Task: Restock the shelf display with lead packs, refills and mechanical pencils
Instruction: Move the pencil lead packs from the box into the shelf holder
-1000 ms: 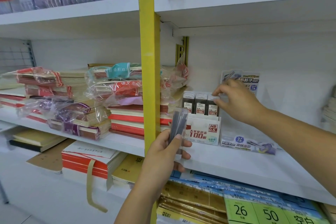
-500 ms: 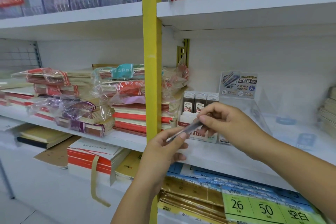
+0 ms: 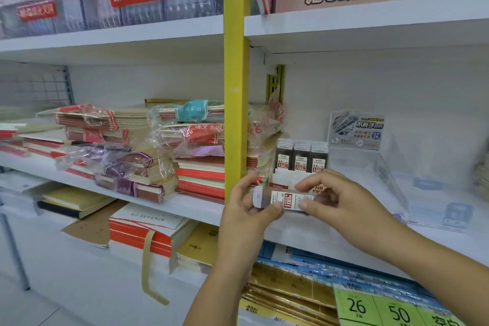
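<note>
A lead pack [image 3: 284, 200], dark with a white and red label, lies sideways in front of the shelf, held between both hands. My left hand [image 3: 247, 210] pinches its left end with thumb below and fingers behind. My right hand [image 3: 341, 202] pinches its right end. Just behind stands a white display box [image 3: 287, 178] with three upright lead packs [image 3: 301, 155] in it, on the white middle shelf [image 3: 201, 208].
A yellow upright post [image 3: 236, 87] stands left of the box. Stacks of wrapped notebooks [image 3: 148, 148] fill the shelf to the left. A clear acrylic display stand [image 3: 370, 156] with a printed card sits right of the box. Blue and gold packs [image 3: 317, 278] lie on the shelf below.
My right hand came back from the display box to the pack in my left hand. The pack turned from upright to sideways, and both hands now hold it.
</note>
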